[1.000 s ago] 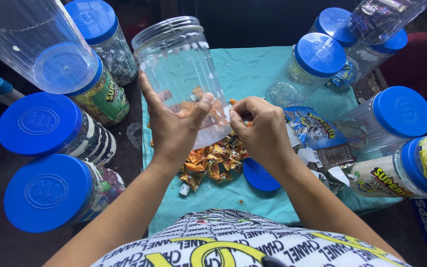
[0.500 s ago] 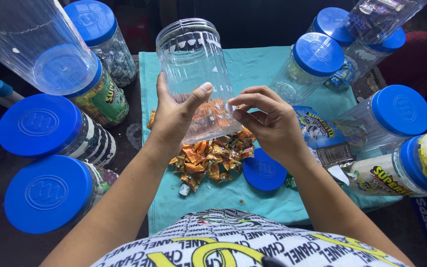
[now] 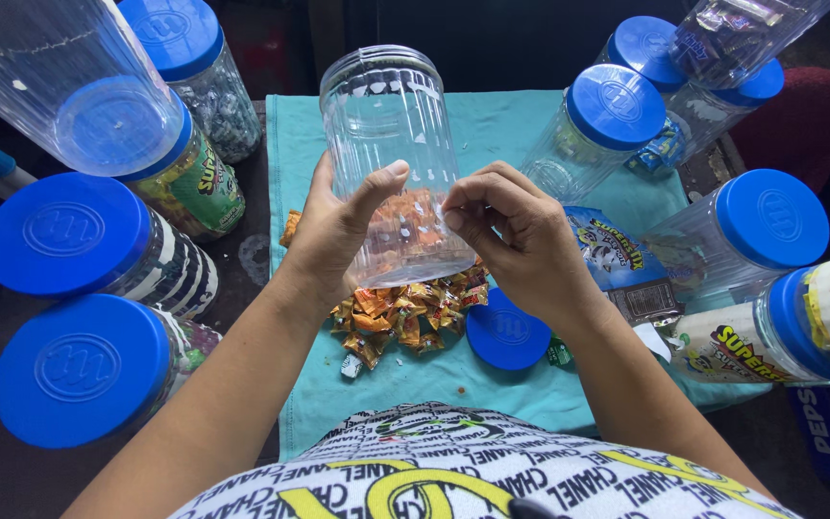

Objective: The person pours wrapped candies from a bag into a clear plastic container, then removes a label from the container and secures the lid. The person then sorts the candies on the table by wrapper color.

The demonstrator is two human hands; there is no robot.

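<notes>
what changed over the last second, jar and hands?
The clear open jar went from tipped low over the candy pile to nearly upright, its base lifted. The left hand kept its grip on the jar's side; the right hand rose with it, fingertips at the wall. The loose blue lid on the teal cloth and the surrounding lidded jars stayed put.

A small shop's sweets counter: blue-lidded plastic jars [image 3: 64, 235] of wrapped candies [image 3: 405, 312] crowd a teal cloth [image 3: 492, 130].
</notes>
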